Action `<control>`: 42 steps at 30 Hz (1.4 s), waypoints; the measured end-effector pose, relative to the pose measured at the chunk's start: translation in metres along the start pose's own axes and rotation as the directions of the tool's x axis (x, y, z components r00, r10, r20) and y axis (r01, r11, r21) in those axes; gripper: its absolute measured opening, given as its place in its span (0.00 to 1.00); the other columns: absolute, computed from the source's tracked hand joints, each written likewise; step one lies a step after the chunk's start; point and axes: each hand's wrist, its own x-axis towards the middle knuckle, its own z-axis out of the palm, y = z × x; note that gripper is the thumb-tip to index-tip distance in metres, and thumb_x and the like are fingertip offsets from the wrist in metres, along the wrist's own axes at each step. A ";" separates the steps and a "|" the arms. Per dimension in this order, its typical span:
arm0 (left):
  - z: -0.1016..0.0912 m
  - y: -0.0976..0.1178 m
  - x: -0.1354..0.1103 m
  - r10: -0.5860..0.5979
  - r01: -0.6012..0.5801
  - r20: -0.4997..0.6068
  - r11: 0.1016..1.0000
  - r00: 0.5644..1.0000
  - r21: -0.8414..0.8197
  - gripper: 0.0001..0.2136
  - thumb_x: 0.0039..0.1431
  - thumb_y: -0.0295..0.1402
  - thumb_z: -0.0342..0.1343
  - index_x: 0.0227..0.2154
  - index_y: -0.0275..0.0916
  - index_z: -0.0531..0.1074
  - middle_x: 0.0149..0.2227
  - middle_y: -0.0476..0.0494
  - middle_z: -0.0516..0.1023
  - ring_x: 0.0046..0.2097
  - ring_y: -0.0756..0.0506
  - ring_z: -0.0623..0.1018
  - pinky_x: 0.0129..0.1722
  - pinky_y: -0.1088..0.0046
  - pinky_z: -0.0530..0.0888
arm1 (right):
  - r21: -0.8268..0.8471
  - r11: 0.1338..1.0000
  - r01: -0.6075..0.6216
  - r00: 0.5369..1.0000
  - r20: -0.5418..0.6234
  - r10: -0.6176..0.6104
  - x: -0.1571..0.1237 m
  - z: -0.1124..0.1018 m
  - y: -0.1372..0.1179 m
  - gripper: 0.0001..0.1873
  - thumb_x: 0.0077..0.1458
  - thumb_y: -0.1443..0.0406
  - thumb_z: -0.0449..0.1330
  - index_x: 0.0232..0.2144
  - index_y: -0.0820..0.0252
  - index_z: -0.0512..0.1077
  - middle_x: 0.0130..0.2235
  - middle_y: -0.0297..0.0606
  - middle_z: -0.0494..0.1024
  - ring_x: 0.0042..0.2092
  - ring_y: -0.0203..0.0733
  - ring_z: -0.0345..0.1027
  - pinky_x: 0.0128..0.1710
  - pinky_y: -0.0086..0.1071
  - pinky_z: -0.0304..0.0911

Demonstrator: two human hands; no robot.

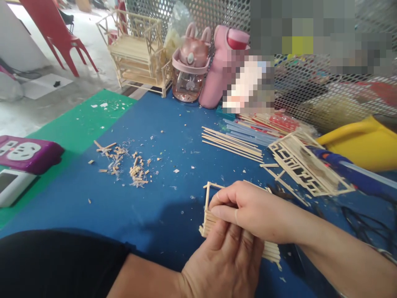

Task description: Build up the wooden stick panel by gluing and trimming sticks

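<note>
Blue tabletop [133,211] is filling most of the view, with a green strip [77,122] running along its left edge and the grey floor [46,109] lying beyond. At the back, metal mesh [235,10] is standing as a wall. On the clear bottle [187,85] a white rabbit picture is showing, and its lid is carrying two ears; a pink flask [211,78] is leaning just beside it. On the left side, a white device [17,190] is showing a dark screen, too small for reading.

Between the pile of wood scraps [136,171] and the hands, the blue surface is staying mostly open, only small bits are lying there. To the right, the room is becoming narrow: loose sticks [231,142], a stick frame [304,165] and a blue tool [350,165] are lying close together.

One stick panel [209,225] is lying under both hands, its left corner and right end sticking out. The left hand [225,256] is covering its middle with extended fingers; whether it is gripping, one cannot tell. The right hand [254,211] is crossing above these fingers, its thumb and forefinger nearly meeting, pinching at the panel's far side.
</note>
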 end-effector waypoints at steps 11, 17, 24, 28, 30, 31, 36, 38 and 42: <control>-0.003 -0.004 -0.007 0.034 -0.035 -0.006 0.986 0.999 -0.160 0.35 0.62 0.54 0.37 0.58 0.28 0.62 0.61 0.32 0.63 0.62 0.35 0.62 0.60 0.60 0.53 | 0.040 0.993 0.116 0.697 -0.715 -0.053 -0.044 0.013 0.020 0.13 0.57 0.58 0.55 0.40 0.52 0.77 0.39 0.35 0.81 0.44 0.44 0.74 0.46 0.36 0.66; -0.025 -0.004 -0.024 0.005 -0.037 -0.163 0.980 0.987 -0.195 0.32 0.64 0.50 0.40 0.63 0.31 0.50 0.66 0.36 0.53 0.67 0.38 0.51 0.65 0.57 0.41 | 0.463 0.711 0.530 0.328 -0.885 0.331 -0.064 0.068 0.075 0.26 0.62 0.50 0.44 0.56 0.54 0.60 0.56 0.44 0.70 0.57 0.44 0.64 0.55 0.44 0.61; -0.020 0.003 -0.050 -0.676 0.623 0.037 0.655 0.736 -0.428 0.32 0.66 0.39 0.42 0.66 0.40 0.34 0.67 0.34 0.49 0.65 0.38 0.55 0.58 0.52 0.65 | 0.620 0.606 0.498 0.537 -0.769 0.346 -0.077 0.124 0.073 0.31 0.64 0.49 0.35 0.66 0.48 0.41 0.69 0.30 0.42 0.68 0.37 0.34 0.66 0.43 0.38; 0.000 0.001 -0.050 -0.667 0.659 0.124 0.658 0.735 -0.366 0.32 0.65 0.41 0.43 0.66 0.38 0.35 0.64 0.28 0.57 0.64 0.36 0.56 0.59 0.43 0.59 | 0.593 0.713 0.373 0.573 -0.752 0.326 -0.088 0.139 0.058 0.32 0.64 0.50 0.39 0.66 0.50 0.40 0.69 0.32 0.38 0.68 0.41 0.30 0.66 0.47 0.31; 0.005 0.001 -0.048 -0.653 0.649 0.115 0.685 0.749 -0.331 0.31 0.66 0.41 0.41 0.66 0.37 0.36 0.63 0.27 0.59 0.64 0.36 0.56 0.60 0.41 0.55 | 0.543 0.775 0.324 0.568 -0.766 0.299 -0.089 0.144 0.054 0.36 0.63 0.49 0.42 0.67 0.54 0.38 0.69 0.35 0.38 0.68 0.43 0.29 0.66 0.50 0.31; 0.006 0.002 -0.047 -0.640 0.637 0.110 0.702 0.761 -0.318 0.30 0.66 0.40 0.41 0.66 0.36 0.36 0.62 0.27 0.59 0.64 0.37 0.57 0.60 0.41 0.53 | 0.515 0.801 0.306 0.562 -0.776 0.285 -0.088 0.146 0.054 0.37 0.62 0.49 0.43 0.67 0.55 0.38 0.69 0.37 0.38 0.68 0.45 0.30 0.66 0.51 0.32; 0.008 0.001 -0.045 -0.579 0.584 0.110 0.764 0.808 -0.274 0.28 0.68 0.36 0.39 0.65 0.37 0.35 0.64 0.29 0.57 0.65 0.38 0.55 0.59 0.39 0.53 | 0.425 0.878 0.220 0.561 -0.792 0.242 -0.083 0.153 0.059 0.34 0.63 0.52 0.44 0.66 0.54 0.41 0.69 0.37 0.43 0.68 0.46 0.36 0.65 0.51 0.37; 0.008 0.000 -0.046 -0.563 0.571 0.112 0.779 0.819 -0.261 0.28 0.68 0.35 0.38 0.65 0.37 0.35 0.64 0.30 0.56 0.65 0.38 0.54 0.59 0.38 0.54 | 0.399 0.893 0.208 0.559 -0.798 0.226 -0.082 0.153 0.062 0.33 0.63 0.53 0.45 0.66 0.52 0.42 0.69 0.36 0.44 0.68 0.45 0.37 0.65 0.50 0.38; 0.006 -0.002 -0.047 -0.538 0.555 0.138 0.793 0.831 -0.251 0.27 0.67 0.32 0.38 0.65 0.37 0.36 0.64 0.32 0.57 0.66 0.38 0.52 0.58 0.37 0.54 | 0.393 0.897 0.203 0.547 -0.805 0.229 -0.082 0.152 0.062 0.31 0.63 0.54 0.44 0.66 0.52 0.44 0.68 0.36 0.47 0.67 0.46 0.39 0.65 0.50 0.41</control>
